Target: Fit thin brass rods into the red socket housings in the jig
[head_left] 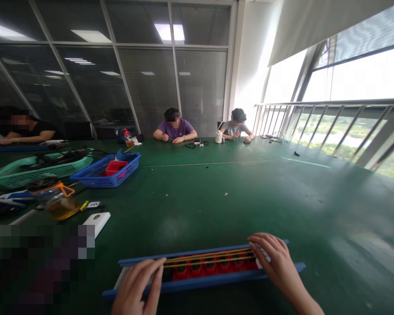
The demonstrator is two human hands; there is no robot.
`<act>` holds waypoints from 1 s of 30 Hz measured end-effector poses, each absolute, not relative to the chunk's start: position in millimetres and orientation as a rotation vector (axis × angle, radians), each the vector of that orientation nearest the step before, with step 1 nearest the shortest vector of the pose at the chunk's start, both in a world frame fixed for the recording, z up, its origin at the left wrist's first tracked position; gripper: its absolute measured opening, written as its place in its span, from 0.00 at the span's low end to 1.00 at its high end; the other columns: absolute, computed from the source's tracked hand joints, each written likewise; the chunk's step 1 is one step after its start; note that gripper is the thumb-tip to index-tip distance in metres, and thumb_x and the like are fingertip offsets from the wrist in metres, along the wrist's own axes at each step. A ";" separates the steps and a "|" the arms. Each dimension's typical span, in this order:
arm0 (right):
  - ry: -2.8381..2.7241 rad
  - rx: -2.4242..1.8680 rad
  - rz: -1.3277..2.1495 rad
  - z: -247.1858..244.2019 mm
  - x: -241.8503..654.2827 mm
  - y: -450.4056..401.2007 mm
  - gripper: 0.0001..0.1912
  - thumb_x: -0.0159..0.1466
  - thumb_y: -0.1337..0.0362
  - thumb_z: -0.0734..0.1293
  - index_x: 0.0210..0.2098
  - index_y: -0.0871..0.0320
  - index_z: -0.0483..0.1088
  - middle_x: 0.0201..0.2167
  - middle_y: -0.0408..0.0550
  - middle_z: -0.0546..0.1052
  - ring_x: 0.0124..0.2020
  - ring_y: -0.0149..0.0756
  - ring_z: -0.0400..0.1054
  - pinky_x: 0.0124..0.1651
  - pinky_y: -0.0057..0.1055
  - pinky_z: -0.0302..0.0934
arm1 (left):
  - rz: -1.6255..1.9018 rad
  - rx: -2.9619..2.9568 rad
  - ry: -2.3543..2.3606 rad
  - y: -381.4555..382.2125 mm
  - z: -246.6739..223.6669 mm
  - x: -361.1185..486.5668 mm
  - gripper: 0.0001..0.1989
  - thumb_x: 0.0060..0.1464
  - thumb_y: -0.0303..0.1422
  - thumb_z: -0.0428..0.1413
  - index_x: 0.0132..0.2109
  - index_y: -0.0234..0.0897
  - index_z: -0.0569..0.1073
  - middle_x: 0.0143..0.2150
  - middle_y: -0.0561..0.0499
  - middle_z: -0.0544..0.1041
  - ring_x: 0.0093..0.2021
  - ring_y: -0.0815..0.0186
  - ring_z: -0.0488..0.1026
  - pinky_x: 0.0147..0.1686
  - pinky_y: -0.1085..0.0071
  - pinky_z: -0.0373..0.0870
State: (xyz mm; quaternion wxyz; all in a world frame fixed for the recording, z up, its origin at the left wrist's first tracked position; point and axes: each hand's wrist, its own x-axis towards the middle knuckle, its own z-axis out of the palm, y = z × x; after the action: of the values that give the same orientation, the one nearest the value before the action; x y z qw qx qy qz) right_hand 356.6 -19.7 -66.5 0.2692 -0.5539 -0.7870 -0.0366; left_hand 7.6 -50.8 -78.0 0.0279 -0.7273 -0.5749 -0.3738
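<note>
In the head view, a long tray with blue side rails (216, 281) lies crosswise on the table before me. A row of several red pieces (195, 270) with dark middles sits inside it. Thin yellowish strands (213, 256) run straight above the pieces, from one hand to the other; whether they are rubber bands or slim sticks I cannot tell. My left hand (138, 284) is closed on their left end, thumb and fingers pinched over the tray. At the right end my right hand (276, 262) pinches them too, its fingers bent over the tray's far rail.
The green table (184, 210) stretches far ahead. To the left are a blue basket (124, 174) with a red box, a green basket (52, 168), a jar of amber liquid (64, 208) and a white device (100, 221). Several people sit along the far side.
</note>
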 end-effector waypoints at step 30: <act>-2.522 -1.481 0.318 -74.7 378.9 63.1 0.44 0.45 0.45 0.68 0.58 0.51 0.54 0.50 0.54 0.68 0.48 0.49 0.63 0.50 0.47 0.52 | -0.169 -2.798 -2.090 55.5 -53.1 -15.5 0.41 0.34 0.42 0.60 0.58 0.51 0.56 0.56 0.49 0.63 0.56 0.56 0.59 0.52 0.61 0.56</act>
State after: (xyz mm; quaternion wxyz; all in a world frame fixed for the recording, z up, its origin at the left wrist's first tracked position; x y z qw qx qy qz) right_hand 378.9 63.1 -74.7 0.0995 -0.5008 -0.8531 0.1076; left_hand -15.5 55.5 -53.1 -0.1765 -0.7878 -0.5882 -0.0476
